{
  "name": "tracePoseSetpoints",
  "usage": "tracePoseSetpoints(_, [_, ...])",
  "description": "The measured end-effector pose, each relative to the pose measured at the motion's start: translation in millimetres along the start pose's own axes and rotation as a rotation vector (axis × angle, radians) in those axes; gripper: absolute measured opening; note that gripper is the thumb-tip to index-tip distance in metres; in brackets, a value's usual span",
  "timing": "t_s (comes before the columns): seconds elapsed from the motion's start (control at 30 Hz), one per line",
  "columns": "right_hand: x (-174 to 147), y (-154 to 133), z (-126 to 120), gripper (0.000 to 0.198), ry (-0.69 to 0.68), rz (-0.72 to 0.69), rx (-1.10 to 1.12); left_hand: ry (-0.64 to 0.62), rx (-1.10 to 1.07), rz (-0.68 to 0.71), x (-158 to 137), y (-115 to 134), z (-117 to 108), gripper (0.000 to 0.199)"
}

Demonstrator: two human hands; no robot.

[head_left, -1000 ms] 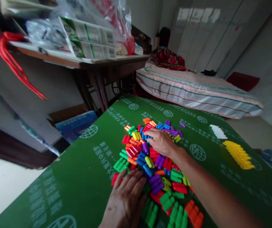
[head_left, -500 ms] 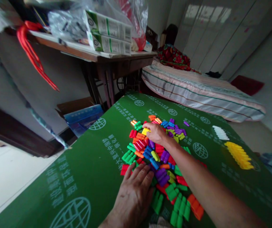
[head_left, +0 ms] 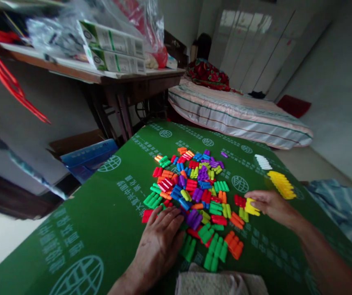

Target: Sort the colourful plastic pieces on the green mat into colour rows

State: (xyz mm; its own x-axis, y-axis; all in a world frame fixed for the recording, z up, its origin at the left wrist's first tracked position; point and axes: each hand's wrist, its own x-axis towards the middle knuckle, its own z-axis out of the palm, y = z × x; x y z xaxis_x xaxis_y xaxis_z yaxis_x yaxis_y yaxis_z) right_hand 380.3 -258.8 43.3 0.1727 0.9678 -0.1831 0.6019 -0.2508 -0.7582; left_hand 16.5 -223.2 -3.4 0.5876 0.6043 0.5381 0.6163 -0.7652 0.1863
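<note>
A heap of small plastic pieces (head_left: 194,192) in red, green, blue, purple, orange and yellow lies on a green printed table cover (head_left: 114,229). My left hand (head_left: 160,241) rests flat on the heap's near left edge, fingers spread. My right hand (head_left: 269,203) is to the right of the heap and pinches a yellow piece (head_left: 251,207) between thumb and fingers. Beyond it lies a row of yellow pieces (head_left: 281,184), and farther back a short row of white pieces (head_left: 262,162).
A wooden table (head_left: 102,78) with cartons and plastic bags stands at the back left. A bed with a striped quilt (head_left: 234,119) lies behind the green cover. A blue box (head_left: 86,157) sits on the floor at the left. A light cloth (head_left: 221,282) lies at the near edge.
My right hand has left the far side of the heap with a yellow piece and moved right, toward the yellow row. My left hand stays on the heap.
</note>
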Motion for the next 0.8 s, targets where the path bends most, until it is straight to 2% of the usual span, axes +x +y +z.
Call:
tracePoseSetpoints(0.1, [-10,25,-2,0.036,-0.016,0.006,-0.196,0.002,-0.026,0.001,-2,-6,5,0.030])
tracePoseSetpoints(0.23, [-22,32,10,0.041,0.231,0.001,-0.475,0.059,-0.060,0.019,-1,-9,1,0.029])
tracePoseSetpoints(0.33, [-35,28,25,0.043,0.370,0.117,-0.628,0.088,-0.014,0.037,5,-8,-12,0.027])
tracePoseSetpoints(0.47, [-48,20,44,0.043,0.357,0.213,-0.782,0.114,0.027,0.052,17,-4,-33,0.026])
tracePoseSetpoints(0.57, [-52,17,52,0.038,0.371,0.235,-0.852,0.055,0.034,0.077,19,2,-47,0.029])
tracePoseSetpoints(0.67, [-53,19,53,0.036,0.403,0.238,-0.843,0.031,0.044,0.098,2,8,-57,0.030])
tracePoseSetpoints(0.77, [-55,24,50,0.036,0.416,0.230,-0.811,0.004,0.046,0.099,-35,12,-60,0.036])
tracePoseSetpoints(0.8, [-56,26,49,0.036,0.423,0.230,-0.800,0.032,0.054,0.095,-50,12,-59,0.038])
